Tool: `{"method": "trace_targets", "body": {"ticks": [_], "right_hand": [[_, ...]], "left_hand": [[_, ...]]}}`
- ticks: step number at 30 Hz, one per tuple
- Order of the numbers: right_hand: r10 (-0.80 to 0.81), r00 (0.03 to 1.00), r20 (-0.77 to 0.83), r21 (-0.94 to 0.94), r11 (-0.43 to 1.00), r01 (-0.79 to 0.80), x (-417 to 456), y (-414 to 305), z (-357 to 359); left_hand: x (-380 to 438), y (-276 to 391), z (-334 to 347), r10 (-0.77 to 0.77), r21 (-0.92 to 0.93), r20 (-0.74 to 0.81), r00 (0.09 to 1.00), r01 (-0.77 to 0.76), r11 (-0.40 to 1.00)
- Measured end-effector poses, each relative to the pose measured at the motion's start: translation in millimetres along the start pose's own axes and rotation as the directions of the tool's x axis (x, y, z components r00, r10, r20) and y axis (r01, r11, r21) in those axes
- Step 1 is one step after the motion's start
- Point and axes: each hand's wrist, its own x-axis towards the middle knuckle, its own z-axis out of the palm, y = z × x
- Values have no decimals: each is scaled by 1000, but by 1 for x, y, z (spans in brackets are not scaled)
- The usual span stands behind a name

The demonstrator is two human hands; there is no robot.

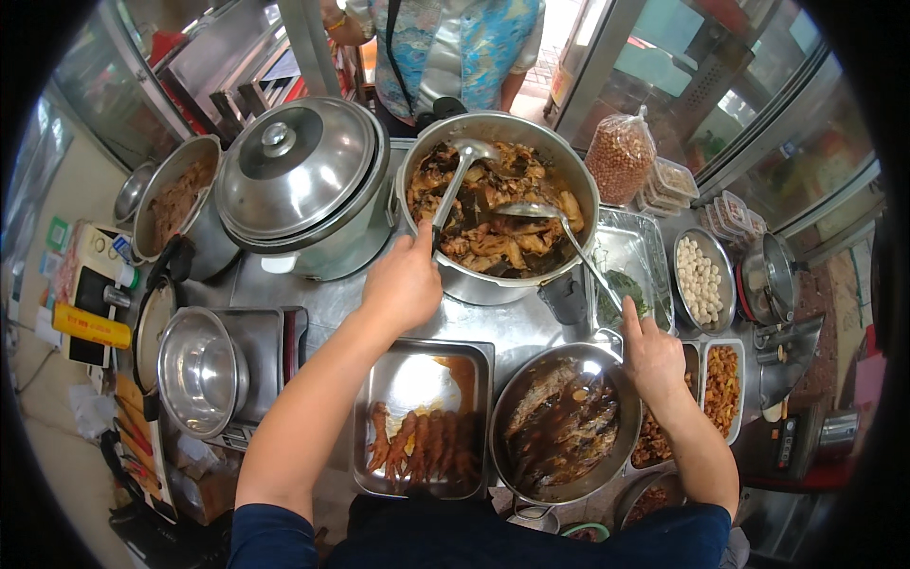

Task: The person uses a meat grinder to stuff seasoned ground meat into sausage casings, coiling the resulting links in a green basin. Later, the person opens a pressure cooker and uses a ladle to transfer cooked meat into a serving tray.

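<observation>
Ahead of me stands a large metal pot (498, 284) of dark braised meat pieces (512, 245) in brown liquid. My left hand (404, 279) grips the black handle of a metal ladle (458, 178), whose bowl rests over the meat near the far side. In my right hand (652, 352) is the long handle of a second, skimmer-like ladle (530, 210); its head lies over the middle of the pot. Below that hand sits a round pan (501, 455) of fish in dark sauce (561, 419). A steel tray (419, 366) with several braised chicken feet (419, 444) is nearest my body.
Left of the pot is a lidded cooker (306, 171). A steel bowl (199, 373) rests on a scale at left. Rightward are a clear tray (629, 238) with greens, a bowl of white balls (700, 277) and a bag of peanuts (620, 160). A person (455, 57) stands opposite.
</observation>
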Motion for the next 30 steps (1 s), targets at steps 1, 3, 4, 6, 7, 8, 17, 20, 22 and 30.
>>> {"method": "trace_targets", "body": {"ticks": [1,3,4,6,7,8,17,20,22,30], "right_hand": [[15,1000,19,23,1000,-16,-5,2,-4],[57,997,43,31,998,-58,-9,11,-16],[64,998,2,44,997,-64,-7,18,-20],[79,989,-128,57,996,-72,12,27,-24],[87,979,-186,39,996,-81,27,33,-19],[87,973,-216,1,996,-89,46,37,-14],[98,995,22,-145,985,-93,182,4,7],[89,979,186,-57,995,-80,198,-6,19],[89,955,282,42,994,-105,207,-2,15],[106,971,216,486,851,-201,184,47,4]], "left_hand": [[4,0,2,-12,52,47,999,10,999],[-7,-6,4,-31,89,128,991,20,996],[-16,-9,4,-40,87,143,989,28,996],[-33,-16,3,-48,74,150,988,37,997],[-41,-16,4,-53,73,157,986,41,996],[-47,-16,5,-58,75,163,985,46,996],[-76,-12,2,-48,44,155,987,42,998],[-86,-16,4,-63,41,165,984,57,998],[-89,-15,6,-59,35,165,985,54,998],[-88,-17,11,-95,66,178,979,85,994]]}}
